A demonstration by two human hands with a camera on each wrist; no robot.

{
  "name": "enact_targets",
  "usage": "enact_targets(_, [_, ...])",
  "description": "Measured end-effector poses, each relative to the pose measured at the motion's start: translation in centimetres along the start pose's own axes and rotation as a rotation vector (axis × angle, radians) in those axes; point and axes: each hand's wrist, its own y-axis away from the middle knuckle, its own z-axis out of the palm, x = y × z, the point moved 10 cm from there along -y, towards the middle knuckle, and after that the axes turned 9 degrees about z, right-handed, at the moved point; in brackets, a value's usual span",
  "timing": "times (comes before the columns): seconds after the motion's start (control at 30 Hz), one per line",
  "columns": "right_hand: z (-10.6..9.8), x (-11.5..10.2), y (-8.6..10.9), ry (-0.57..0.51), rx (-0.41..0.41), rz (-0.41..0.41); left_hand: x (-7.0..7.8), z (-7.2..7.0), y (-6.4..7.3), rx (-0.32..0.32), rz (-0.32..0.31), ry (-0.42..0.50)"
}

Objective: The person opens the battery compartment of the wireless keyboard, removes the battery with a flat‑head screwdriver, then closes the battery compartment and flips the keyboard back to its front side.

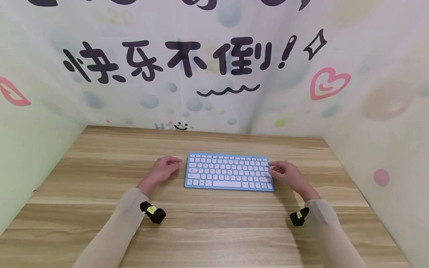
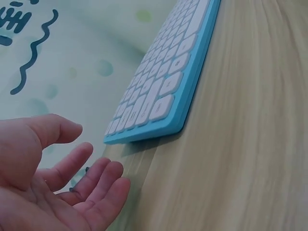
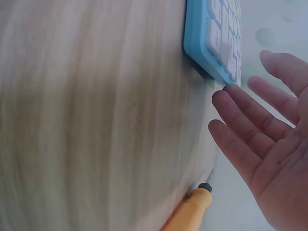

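A blue keyboard [image 1: 228,172] with white keys lies flat on the wooden table. Just off its left end is my left hand [image 1: 165,168], fingers relaxed and holding nothing. The left wrist view shows a gap between those fingers [image 2: 108,192] and the blue edge of the keyboard [image 2: 168,127]. At the opposite end, my right hand [image 1: 287,174] has its fingertips by the right edge, with nothing in its grasp. In the right wrist view its fingers [image 3: 245,125] spread loosely close to a corner of the keyboard [image 3: 199,53]; whether they touch it, I cannot tell.
Wood-grain table [image 1: 214,227] surrounds the keyboard. A printed cloth [image 1: 161,100] hangs behind, with pale side walls. A black wrist device [image 1: 153,212] sits on the left sleeve, another [image 1: 299,216] on the right. An orange, dark-tipped object [image 3: 190,209] shows low in the right wrist view.
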Motion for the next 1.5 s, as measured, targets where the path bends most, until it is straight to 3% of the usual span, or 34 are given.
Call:
enact_targets(0.2, [0.5, 0.4, -0.3, 0.025, -0.004, 0.018, -0.4, 1.5, -0.3, -0.013, -0.032, 0.011])
enact_targets(0.47, [0.9, 0.1, -0.5, -0.008, -0.019, -0.006, -0.6, 2.9, -0.9, -0.016, -0.035, 0.099])
enact_targets(0.73, [0.9, 0.1, -0.9, -0.049, -0.016, 0.017, -0.6, 3.2, -1.2, 0.009, -0.050, 0.061])
enact_targets(0.97, [1.2, 0.8, -1.3, -0.148, -0.030, 0.135, -1.2, 3.3, -1.8, 0.041, -0.087, 0.058])
enact_targets(1.5, [1.1, 1.0, -1.4, -0.176, 0.002, 0.184, -1.1, 3.4, -1.7, 0.043, -0.083, 0.083])
